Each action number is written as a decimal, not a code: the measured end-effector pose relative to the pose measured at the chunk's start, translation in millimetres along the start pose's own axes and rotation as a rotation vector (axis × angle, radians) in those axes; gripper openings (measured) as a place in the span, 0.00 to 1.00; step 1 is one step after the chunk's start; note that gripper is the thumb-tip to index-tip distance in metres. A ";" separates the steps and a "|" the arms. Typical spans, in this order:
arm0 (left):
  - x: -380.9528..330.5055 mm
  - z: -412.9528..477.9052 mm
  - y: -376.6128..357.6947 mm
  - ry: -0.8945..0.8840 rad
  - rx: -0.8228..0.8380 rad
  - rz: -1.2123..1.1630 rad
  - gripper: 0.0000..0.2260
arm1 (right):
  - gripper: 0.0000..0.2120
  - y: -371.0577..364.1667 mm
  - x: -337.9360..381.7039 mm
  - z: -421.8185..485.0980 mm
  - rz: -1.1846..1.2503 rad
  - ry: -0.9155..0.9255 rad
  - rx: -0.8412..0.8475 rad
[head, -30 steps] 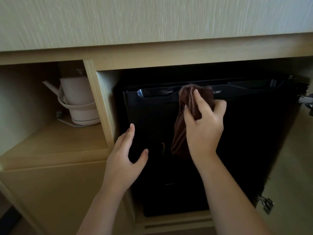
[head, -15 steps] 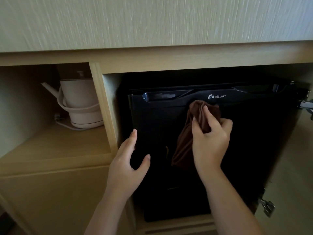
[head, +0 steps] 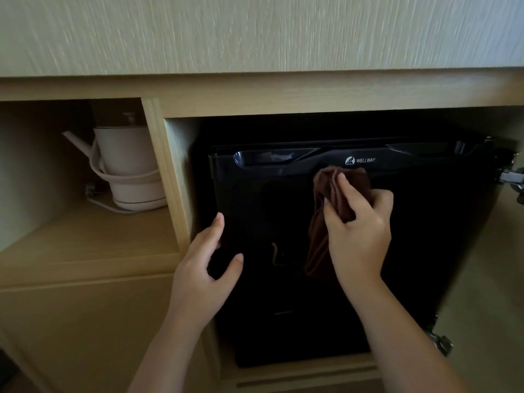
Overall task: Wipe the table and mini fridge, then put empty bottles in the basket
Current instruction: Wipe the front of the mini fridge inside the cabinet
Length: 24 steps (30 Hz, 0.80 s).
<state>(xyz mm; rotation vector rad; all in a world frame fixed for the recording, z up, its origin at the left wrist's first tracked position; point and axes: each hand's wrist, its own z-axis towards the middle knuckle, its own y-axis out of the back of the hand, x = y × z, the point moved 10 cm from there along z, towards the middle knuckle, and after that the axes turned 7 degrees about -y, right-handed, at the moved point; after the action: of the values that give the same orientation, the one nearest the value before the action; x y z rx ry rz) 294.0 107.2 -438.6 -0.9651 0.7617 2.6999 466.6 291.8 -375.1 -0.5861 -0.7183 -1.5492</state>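
A black mini fridge (head: 431,251) sits inside a wooden cabinet recess, its door shut and a white brand mark near the top. My right hand (head: 360,231) presses a brown cloth (head: 337,188) against the upper middle of the fridge door; the cloth's tail hangs down below the hand. My left hand (head: 204,268) rests with fingers spread at the fridge door's left edge, beside the cabinet post. No bottles or basket are in view.
A white electric kettle (head: 127,168) with its cord stands in the open shelf to the left. The cabinet door hangs open at the right, with metal hinges (head: 513,180) showing. A wooden countertop edge (head: 255,89) runs above the recess.
My right hand with the cloth slid down the fridge door from over the brand mark to just below it, uncovering the logo. My left hand stays at the door's left edge.
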 end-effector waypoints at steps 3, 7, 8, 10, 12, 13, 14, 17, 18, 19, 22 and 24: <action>-2.8 -0.5 1.4 0.010 0.026 -0.011 0.29 | 0.21 -14.5 16.1 -14.4 0.035 -0.018 -0.008; -21.9 -4.0 38.1 -0.150 -0.145 0.076 0.21 | 0.24 -66.4 69.6 -63.1 -0.088 0.231 0.151; -25.9 -6.5 51.8 -0.193 -0.217 0.105 0.21 | 0.25 -72.2 73.6 -70.6 -0.094 0.239 0.179; -26.4 -10.8 75.7 -0.228 -0.335 0.155 0.21 | 0.25 -73.4 72.3 -71.3 -0.064 0.239 0.208; -18.1 -12.8 87.6 -0.182 -0.392 0.197 0.22 | 0.23 -61.0 62.3 -58.2 -0.012 0.190 0.163; -11.8 -13.1 88.6 -0.138 -0.393 0.199 0.24 | 0.23 -51.1 53.9 -46.9 0.028 0.125 0.100; -5.8 -12.9 85.7 -0.093 -0.369 0.188 0.25 | 0.22 -42.2 45.4 -35.6 0.071 0.050 0.031; 7.2 -11.6 60.3 -0.001 -0.218 0.130 0.29 | 0.21 -39.2 45.0 -29.8 0.051 -0.029 -0.043; 8.0 -11.9 55.3 -0.001 -0.198 0.121 0.30 | 0.21 -45.8 54.4 -36.7 0.025 0.013 -0.025; 8.3 -11.7 54.4 -0.010 -0.201 0.111 0.30 | 0.22 -55.9 66.2 -46.8 0.000 0.071 0.010; 11.0 -8.6 63.0 -0.035 -0.244 0.044 0.24 | 0.23 -90.3 97.3 -84.1 -0.098 0.246 0.173; 15.1 -6.5 69.5 -0.019 -0.250 -0.024 0.20 | 0.23 -98.2 102.2 -91.5 -0.102 0.281 0.236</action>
<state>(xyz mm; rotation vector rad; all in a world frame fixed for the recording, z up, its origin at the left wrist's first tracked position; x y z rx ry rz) 263.3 44.4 -424.1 -0.9900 0.4122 2.8257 362.5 159.0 -372.5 -0.1541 -0.7094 -1.5734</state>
